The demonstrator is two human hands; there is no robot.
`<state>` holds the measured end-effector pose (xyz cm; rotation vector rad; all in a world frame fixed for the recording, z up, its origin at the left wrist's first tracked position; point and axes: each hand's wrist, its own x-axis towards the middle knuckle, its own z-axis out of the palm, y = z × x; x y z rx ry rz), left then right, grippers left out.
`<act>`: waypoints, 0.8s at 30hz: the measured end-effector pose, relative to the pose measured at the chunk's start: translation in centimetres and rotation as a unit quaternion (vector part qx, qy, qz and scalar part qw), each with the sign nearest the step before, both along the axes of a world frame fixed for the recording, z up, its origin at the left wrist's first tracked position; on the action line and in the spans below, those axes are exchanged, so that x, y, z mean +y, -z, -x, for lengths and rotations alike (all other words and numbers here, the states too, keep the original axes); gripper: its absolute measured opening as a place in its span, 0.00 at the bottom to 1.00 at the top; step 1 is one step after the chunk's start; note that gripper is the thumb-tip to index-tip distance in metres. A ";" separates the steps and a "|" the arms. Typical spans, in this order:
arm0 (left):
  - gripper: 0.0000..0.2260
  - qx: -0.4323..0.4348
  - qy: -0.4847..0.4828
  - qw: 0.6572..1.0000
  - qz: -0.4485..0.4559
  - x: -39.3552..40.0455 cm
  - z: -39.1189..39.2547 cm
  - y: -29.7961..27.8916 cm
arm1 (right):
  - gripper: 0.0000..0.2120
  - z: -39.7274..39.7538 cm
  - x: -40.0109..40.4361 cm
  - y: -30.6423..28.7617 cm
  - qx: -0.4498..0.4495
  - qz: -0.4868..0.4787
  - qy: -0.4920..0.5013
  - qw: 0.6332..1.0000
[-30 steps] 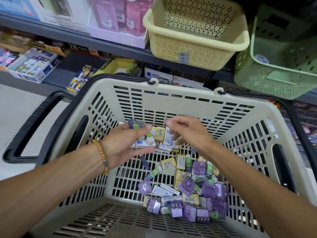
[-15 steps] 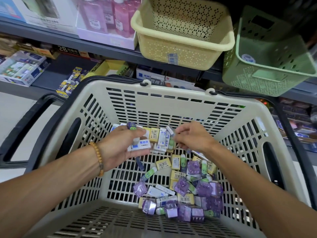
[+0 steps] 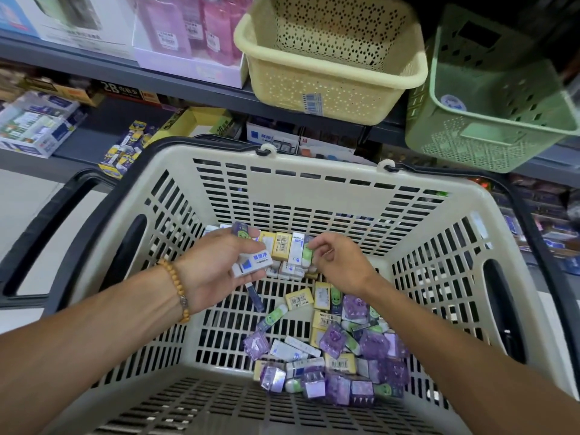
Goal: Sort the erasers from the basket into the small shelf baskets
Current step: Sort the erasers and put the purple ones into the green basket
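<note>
With the left hand (image 3: 216,271) curled round a stack of erasers (image 3: 254,262) above the basket (image 3: 314,171), the right hand (image 3: 339,265) pinching one more should seat it squarely before lifting toward the yellow basket (image 3: 329,86).

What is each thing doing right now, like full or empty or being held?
left hand: holds several erasers.
right hand: pinches a green eraser.
big basket: partly filled with loose erasers.
yellow shelf basket: looks empty.
green shelf basket: looks empty.
</note>
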<state>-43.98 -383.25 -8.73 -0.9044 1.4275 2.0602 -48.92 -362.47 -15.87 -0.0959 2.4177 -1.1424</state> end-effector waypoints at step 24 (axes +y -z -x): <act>0.06 -0.070 -0.001 0.991 0.113 -4.8 -4.6 -1.5 | 0.05 2.5 -12.5 -2.6 -0.167 0.134 -0.016 0.977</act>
